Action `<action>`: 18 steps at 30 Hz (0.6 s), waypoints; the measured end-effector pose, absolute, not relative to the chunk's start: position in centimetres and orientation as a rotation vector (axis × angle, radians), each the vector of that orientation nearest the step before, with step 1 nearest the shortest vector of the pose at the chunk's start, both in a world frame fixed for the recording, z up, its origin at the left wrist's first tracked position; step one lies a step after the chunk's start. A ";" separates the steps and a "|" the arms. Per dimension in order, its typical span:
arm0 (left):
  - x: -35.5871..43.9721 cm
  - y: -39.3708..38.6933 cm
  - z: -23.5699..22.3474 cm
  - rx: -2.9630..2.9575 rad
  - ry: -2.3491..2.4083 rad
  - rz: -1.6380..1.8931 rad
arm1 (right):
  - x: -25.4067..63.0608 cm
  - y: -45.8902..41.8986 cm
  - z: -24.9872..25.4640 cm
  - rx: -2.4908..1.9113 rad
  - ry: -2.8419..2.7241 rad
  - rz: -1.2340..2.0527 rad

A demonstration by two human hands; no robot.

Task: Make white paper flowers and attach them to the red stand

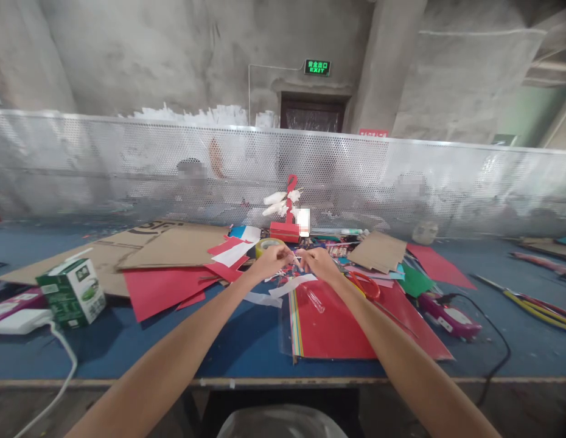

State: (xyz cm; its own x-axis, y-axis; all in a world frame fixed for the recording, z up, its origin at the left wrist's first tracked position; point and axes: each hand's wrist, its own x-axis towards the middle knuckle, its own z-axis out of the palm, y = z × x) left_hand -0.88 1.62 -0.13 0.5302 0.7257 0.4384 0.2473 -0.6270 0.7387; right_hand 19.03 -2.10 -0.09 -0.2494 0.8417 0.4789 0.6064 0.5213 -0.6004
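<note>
My left hand [274, 260] and my right hand [317, 263] meet over the middle of the table, fingers pinched. Between their fingertips is a small strip of white paper [297, 260], partly hidden by the fingers. Just below lie loose white paper strips [292, 285] and a stack of coloured paper [340, 328] with a red sheet on top. A clear plastic tube [315, 300] rests on that sheet. Red-handled scissors [366, 285] lie beside my right forearm. Close behind my left hand is a roll of yellow tape [263, 245].
A red stand [284, 231] with white flower-like pieces is at the back, before a perforated metal screen [237, 158]. Cardboard [173, 246] and a green carton [73, 292] are left. A purple power strip [450, 316] and yellow-handled shears [534, 304] lie right.
</note>
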 end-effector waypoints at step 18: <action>-0.9 2.1 -0.3 2.013 0.849 0.930 | 18.8 -1.7 -0.3 -1.123 -2.020 0.235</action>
